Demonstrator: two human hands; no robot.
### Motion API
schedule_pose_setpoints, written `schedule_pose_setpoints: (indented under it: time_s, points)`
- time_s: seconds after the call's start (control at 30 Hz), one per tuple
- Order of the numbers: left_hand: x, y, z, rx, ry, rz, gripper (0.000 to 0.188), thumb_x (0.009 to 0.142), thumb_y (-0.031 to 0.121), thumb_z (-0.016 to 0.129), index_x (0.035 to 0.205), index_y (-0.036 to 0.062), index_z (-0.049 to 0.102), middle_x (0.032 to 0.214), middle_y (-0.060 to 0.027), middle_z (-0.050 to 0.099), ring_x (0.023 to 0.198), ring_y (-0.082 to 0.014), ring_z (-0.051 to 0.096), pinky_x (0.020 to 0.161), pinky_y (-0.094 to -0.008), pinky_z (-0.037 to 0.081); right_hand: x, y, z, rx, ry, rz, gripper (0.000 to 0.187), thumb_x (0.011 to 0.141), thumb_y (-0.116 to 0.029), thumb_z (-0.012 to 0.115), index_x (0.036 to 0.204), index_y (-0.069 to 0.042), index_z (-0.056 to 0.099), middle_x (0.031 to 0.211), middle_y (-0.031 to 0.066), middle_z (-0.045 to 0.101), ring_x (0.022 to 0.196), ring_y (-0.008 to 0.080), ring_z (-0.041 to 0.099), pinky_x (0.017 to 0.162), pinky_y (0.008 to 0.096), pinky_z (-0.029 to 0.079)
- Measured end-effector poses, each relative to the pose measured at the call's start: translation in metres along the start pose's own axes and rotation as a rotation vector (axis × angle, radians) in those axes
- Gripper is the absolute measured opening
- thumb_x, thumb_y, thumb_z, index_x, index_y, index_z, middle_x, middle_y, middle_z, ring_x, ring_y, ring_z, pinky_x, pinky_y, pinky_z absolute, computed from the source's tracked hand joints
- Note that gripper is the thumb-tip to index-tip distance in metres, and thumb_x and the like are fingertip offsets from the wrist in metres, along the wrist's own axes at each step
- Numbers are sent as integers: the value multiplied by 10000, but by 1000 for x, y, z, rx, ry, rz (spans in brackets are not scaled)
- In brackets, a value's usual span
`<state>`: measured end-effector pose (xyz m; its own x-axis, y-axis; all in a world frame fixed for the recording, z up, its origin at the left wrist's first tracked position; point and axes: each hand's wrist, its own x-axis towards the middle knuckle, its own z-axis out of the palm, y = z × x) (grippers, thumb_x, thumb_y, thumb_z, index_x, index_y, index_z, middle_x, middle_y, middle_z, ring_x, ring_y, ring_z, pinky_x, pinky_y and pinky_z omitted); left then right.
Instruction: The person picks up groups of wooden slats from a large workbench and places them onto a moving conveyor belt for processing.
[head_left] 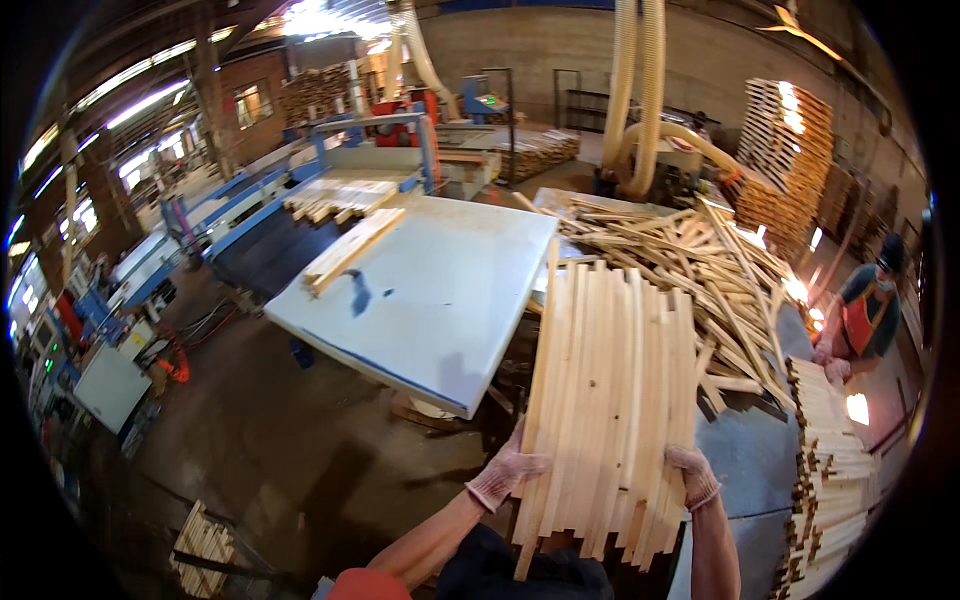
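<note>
A wide bundle of pale wooden strips [605,400] lies side by side in front of me, its near ends uneven. My left hand [512,466], in a light knitted glove, grips the bundle's left edge near the lower end. On the opposite edge my right hand [692,474], gloved the same way, presses in with its fingers partly hidden by the wood. The strips are squeezed between both hands. Left of the bundle is a pale blue-white tabletop [450,290], with a few wooden strips [355,248] lying along its far left edge.
A jumbled heap of loose strips [690,260] covers the bench [735,450] on the right. Beyond it a co-worker [868,310] stands by a long row of stacked strips [835,490]. A blue-framed machine [375,150] adjoins the tabletop. Hoses [652,90] hang behind. A small wood bundle [203,552] rests lower left.
</note>
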<state>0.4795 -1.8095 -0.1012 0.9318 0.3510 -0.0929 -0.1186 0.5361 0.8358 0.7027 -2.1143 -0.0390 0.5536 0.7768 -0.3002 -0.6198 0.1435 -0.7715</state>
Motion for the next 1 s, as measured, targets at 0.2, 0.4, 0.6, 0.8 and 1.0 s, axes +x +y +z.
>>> schedule_pose_setpoints:
  time_s: [0.2,0.4,0.6,0.8,1.0]
  points:
    - [-62,53,-102,37,340,25,885,865,136,831,1652,85,430,1453,-92,638,1272,-209,649,1097,-378,543,136,61,92,-215,-88,144,399,911,-175,775,1197,91,691,1033,140,745,917,261,732,884,406,617]
    - [-61,119,-203,-18,477,-143,594,890,201,807,1390,-81,651,1220,-176,770,1073,-281,772,974,-406,639,253,113,183,-276,-131,342,369,927,-199,791,1150,83,708,1021,138,751,900,240,729,879,392,615]
    - [9,183,-300,134,489,-230,622,921,260,806,1429,-56,633,1271,-149,760,1136,-243,753,1018,-385,612,378,157,197,-129,-137,261,213,954,-160,752,1038,35,738,1024,93,744,962,216,704,938,389,585]
    - [91,268,-374,214,390,-228,702,939,373,805,1473,-35,601,1322,-150,740,1170,-231,737,1024,-388,606,448,147,265,1,-20,248,243,998,-96,703,1156,88,715,1098,137,761,987,249,733,950,395,606]
    - [161,304,-478,316,321,-368,776,936,438,825,1491,-40,568,1370,-162,710,1185,-239,729,1025,-404,607,511,169,307,-73,74,100,208,1007,-98,712,1113,79,736,1111,122,755,1037,239,728,997,363,582]
